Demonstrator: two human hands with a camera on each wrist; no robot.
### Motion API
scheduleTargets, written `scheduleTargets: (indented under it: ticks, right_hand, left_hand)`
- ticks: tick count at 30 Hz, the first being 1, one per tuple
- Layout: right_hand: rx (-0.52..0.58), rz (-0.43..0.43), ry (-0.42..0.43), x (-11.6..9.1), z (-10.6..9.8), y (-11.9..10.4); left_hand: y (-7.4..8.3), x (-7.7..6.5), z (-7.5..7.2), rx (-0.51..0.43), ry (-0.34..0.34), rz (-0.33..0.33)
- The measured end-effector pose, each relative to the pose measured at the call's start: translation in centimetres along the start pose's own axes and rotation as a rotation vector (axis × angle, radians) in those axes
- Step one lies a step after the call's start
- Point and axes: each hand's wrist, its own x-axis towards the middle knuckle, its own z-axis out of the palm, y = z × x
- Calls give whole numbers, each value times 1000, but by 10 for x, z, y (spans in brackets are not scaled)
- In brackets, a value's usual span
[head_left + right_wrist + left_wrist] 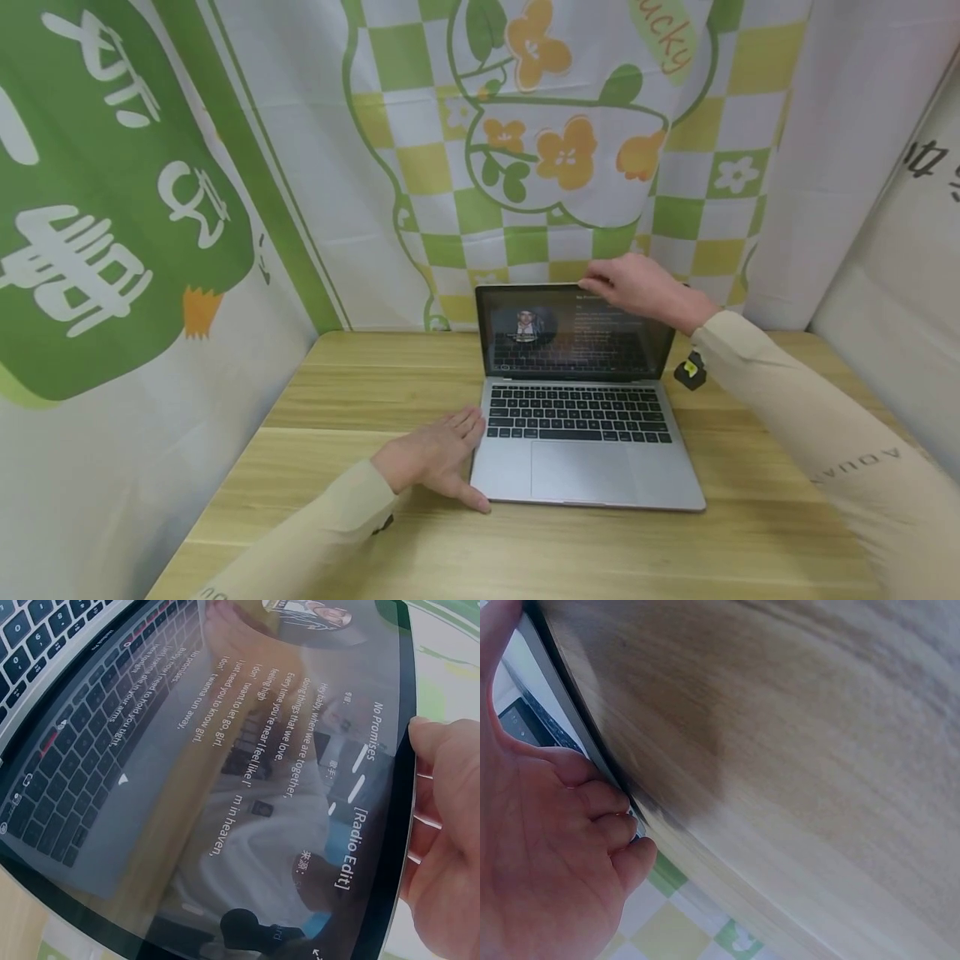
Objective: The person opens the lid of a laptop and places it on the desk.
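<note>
An opened silver laptop (577, 412) sits on the wooden table, its screen lit with song lyrics and a round picture. My right hand (645, 287) grips the top edge of the laptop's raised screen (285, 787). In the right wrist view the thumb lies at the front of the rim, and other fingers are behind it. My left hand (435, 454) rests against the left side of the laptop base, its thumb spread toward the front corner. Seen in the left wrist view, the fingertips of the left hand (547, 832) touch the base's edge.
The laptop stands toward the back of the wooden table (360, 367). Behind it hangs a checked, flowered curtain (420, 167), close to the screen. A green and white printed cloth (195, 275) covers the left side, and a pale cloth (900, 292) the right.
</note>
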Motion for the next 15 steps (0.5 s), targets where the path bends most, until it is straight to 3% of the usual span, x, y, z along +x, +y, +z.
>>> scheduleTargets:
  ticks: [15]
  right_hand:
    - [27,90,-1,8,5,14]
  left_hand:
    - [-1,2,3,17,10,6]
